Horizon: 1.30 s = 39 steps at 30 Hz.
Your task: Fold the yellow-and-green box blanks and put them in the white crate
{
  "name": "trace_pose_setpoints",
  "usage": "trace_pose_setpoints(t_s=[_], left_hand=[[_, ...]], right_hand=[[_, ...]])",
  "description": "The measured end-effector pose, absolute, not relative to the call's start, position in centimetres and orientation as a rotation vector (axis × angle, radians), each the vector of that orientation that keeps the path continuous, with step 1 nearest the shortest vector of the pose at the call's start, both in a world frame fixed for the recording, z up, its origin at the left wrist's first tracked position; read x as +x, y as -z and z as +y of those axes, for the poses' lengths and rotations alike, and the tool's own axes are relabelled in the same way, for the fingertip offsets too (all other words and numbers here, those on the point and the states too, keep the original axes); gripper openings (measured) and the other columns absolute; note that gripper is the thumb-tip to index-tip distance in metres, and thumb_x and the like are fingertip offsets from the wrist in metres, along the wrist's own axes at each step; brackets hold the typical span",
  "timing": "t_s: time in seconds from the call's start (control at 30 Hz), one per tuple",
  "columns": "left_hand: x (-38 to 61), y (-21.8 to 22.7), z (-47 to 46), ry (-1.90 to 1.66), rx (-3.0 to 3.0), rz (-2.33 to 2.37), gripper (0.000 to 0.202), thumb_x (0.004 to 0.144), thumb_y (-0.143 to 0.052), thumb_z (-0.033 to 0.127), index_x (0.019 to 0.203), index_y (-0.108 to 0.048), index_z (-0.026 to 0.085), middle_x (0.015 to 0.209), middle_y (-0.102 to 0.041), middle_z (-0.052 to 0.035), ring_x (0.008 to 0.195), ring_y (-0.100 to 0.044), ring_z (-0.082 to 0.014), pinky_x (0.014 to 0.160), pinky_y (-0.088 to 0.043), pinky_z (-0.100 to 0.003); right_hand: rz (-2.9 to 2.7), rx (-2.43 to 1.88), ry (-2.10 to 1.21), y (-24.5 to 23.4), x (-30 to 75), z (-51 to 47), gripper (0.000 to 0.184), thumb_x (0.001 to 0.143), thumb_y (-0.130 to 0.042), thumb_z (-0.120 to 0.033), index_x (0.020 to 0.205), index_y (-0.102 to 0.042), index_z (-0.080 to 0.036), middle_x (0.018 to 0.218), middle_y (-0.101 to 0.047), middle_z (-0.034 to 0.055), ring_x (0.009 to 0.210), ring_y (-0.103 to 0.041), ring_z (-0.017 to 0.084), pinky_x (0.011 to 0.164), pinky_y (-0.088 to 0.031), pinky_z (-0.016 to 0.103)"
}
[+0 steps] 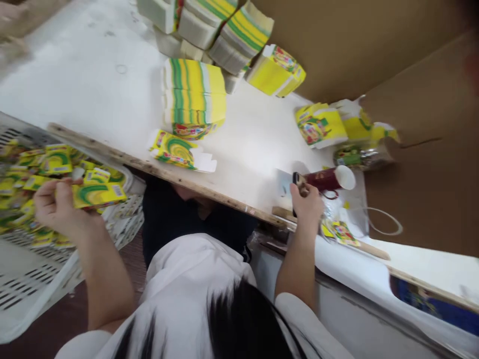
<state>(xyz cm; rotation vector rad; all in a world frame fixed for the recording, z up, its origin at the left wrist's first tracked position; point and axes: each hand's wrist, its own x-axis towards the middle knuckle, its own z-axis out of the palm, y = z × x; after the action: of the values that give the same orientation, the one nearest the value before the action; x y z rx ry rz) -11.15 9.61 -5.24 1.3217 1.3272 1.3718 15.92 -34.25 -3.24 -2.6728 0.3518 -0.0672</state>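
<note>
My left hand (pixel 62 207) is closed on a small yellow carton (pixel 99 194) with a green swirl and a barcode, held over a white plastic basket (pixel 45 284). Many similar yellow cartons (pixel 56 159) lie in that basket. At the right of the white table (pixel 258 144), my right hand (pixel 309 202) is closed around a dark phone (pixel 295 179), partly hidden by the fingers. A dark red mug (pixel 324 178) with a white inside is just beyond that hand. One carton (pixel 177 151) with a white end flap extended lies near the table's front edge.
Stacks of flat yellow-and-green cartons (pixel 194 94) stand mid-table, with more stacks (pixel 243 35) behind. Further cartons (pixel 322 124) and a clear plastic wrapper (pixel 376 155) lie by the brown cardboard wall (pixel 422 149). A wooden strip (pixel 112 152) edges the table.
</note>
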Motion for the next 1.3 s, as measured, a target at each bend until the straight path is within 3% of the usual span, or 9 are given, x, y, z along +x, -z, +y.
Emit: trace_pose_setpoints(t_s=[0.1, 0.2, 0.3, 0.37, 0.47, 0.6, 0.9, 1.17, 1.3], left_hand=[[-12.3, 6.6, 10.6, -1.556, 1.282, 1.326, 0.020, 0.070, -0.050, 0.008, 0.081, -0.040, 0.021, 0.078, -0.052, 0.0041, 0.070, -0.057, -0.0133, 0.085, -0.055, -0.037], [-14.4, 6.5, 11.3, -1.657, 1.590, 1.472, 0.038, 0.067, -0.056, 0.005, 0.101, -0.044, 0.018, 0.107, -0.061, -0.0032, 0.103, -0.061, -0.0179, 0.105, -0.047, -0.039], [-16.1, 5.8, 11.7, -1.764, 1.822, 1.645, 0.082, 0.065, -0.066, 0.010, 0.132, -0.020, 0.006, 0.151, -0.037, -0.0252, 0.145, -0.034, -0.0213, 0.124, -0.021, -0.043], [-16.2, 5.5, 11.4, -1.844, 1.856, 1.575, 0.091, 0.068, -0.067, 0.016, 0.135, -0.008, -0.002, 0.155, -0.024, -0.0352, 0.150, -0.026, -0.0224, 0.126, -0.012, -0.043], [-14.6, 5.1, 9.5, -1.754, 1.838, 1.262, 0.088, 0.068, -0.066, 0.018, 0.139, -0.017, 0.000, 0.154, -0.030, -0.0279, 0.147, -0.031, -0.0238, 0.123, -0.022, -0.042], [-12.2, 4.7, 6.5, -1.530, 1.729, 1.078, 0.073, 0.069, -0.069, 0.016, 0.135, -0.040, 0.012, 0.140, -0.048, -0.0154, 0.131, -0.048, -0.0235, 0.103, -0.045, -0.038], [-12.1, 4.9, 5.0, -1.493, 1.438, 0.969, 0.034, 0.083, -0.075, 0.035, 0.107, -0.059, 0.019, 0.103, -0.063, -0.0043, 0.095, -0.063, -0.0150, 0.088, -0.051, -0.029], [-8.2, 4.3, -1.2, -0.955, 0.909, 0.495, 0.069, 0.069, -0.083, 0.054, 0.125, -0.054, 0.027, 0.123, -0.064, -0.0077, 0.117, -0.063, -0.0243, 0.098, -0.051, -0.038], [-7.0, 2.5, -2.6, -0.798, 0.682, 0.483, 0.057, 0.074, -0.069, 0.068, 0.106, -0.060, 0.022, 0.099, -0.068, -0.0079, 0.107, -0.066, -0.0280, 0.094, -0.053, -0.044]], right_hand=[[0.349, -2.777, 0.046, 3.9, 15.3, -33.9, 0.060, 0.072, -0.070, -0.044, 0.121, -0.063, -0.011, 0.108, -0.069, 0.0213, 0.114, -0.060, 0.043, 0.103, -0.039, 0.063], [0.278, -2.828, 0.078, 3.9, 14.9, -33.5, 0.064, 0.067, -0.074, -0.040, 0.122, -0.063, -0.009, 0.120, -0.064, 0.0243, 0.122, -0.053, 0.046, 0.105, -0.036, 0.066], [0.040, -2.758, 0.296, 3.0, 14.1, -31.4, 0.057, 0.072, -0.070, -0.034, 0.122, -0.063, -0.008, 0.131, -0.058, 0.0257, 0.130, -0.048, 0.044, 0.109, -0.032, 0.066], [-0.170, -2.652, 0.344, 2.2, 12.8, -28.3, 0.046, 0.079, -0.065, -0.034, 0.120, -0.065, -0.013, 0.122, -0.065, 0.0188, 0.120, -0.058, 0.034, 0.106, -0.042, 0.055], [-0.660, -2.247, 0.204, 1.3, 10.2, -21.4, 0.030, 0.090, -0.060, -0.036, 0.114, -0.068, -0.020, 0.111, -0.072, 0.0100, 0.103, -0.067, 0.025, 0.091, -0.055, 0.042], [-0.953, -2.100, 0.009, 1.9, 7.7, -12.7, 0.029, 0.090, -0.061, -0.026, 0.118, -0.067, -0.021, 0.111, -0.073, 0.0112, 0.106, -0.066, 0.027, 0.097, -0.053, 0.044], [-0.935, -2.153, -0.115, 4.7, 8.2, -10.0, 0.034, 0.074, -0.069, -0.011, 0.107, -0.063, -0.018, 0.104, -0.069, 0.0111, 0.099, -0.064, 0.028, 0.094, -0.052, 0.048], [-0.841, -1.748, -0.422, 1.3, 4.7, -11.6, 0.048, 0.068, -0.083, -0.024, 0.103, -0.049, -0.025, 0.087, -0.062, -0.0021, 0.074, -0.063, 0.017, 0.068, -0.056, 0.032], [-0.945, -1.522, -0.746, 1.0, 1.1, -12.0, 0.032, 0.077, -0.077, -0.026, 0.096, -0.051, -0.025, 0.084, -0.061, -0.0023, 0.072, -0.063, 0.015, 0.066, -0.054, 0.028]])
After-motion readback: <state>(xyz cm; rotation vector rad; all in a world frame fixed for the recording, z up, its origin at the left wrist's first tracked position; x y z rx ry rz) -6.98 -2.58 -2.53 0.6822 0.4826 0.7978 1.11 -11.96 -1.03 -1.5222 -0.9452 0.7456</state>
